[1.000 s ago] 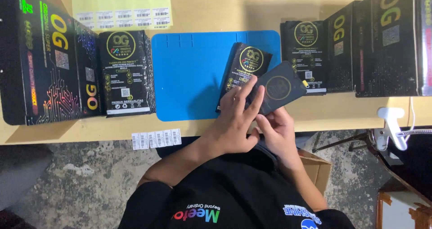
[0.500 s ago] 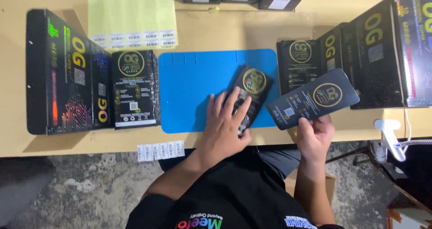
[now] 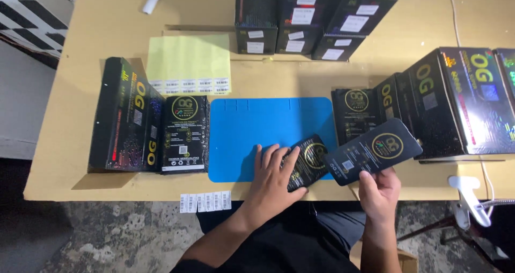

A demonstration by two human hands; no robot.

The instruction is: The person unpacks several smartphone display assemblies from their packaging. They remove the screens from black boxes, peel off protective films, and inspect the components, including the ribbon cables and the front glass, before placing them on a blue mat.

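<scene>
- My left hand (image 3: 273,179) lies flat, fingers spread, on a small black packet (image 3: 308,163). It pins the packet to the near right corner of the blue mat (image 3: 247,128) so it cannot slide on the smooth surface.
- My right hand (image 3: 378,190) pinches a dark flat sleeve (image 3: 373,150) by its lower edge and holds it tilted just above the table edge, its printed face up where I can read it.
- The sleeve hangs just beside the pinned packet; whether the two touch, I cannot quite tell from here.
- Matching black boxes (image 3: 456,104) stand to my right, near the raised sleeve.
- More boxes (image 3: 126,117) stand left of the mat.
- A yellow label sheet (image 3: 189,64) lies behind the mat, and a loose label strip (image 3: 205,201) sits at the table's front edge (image 3: 107,192).
</scene>
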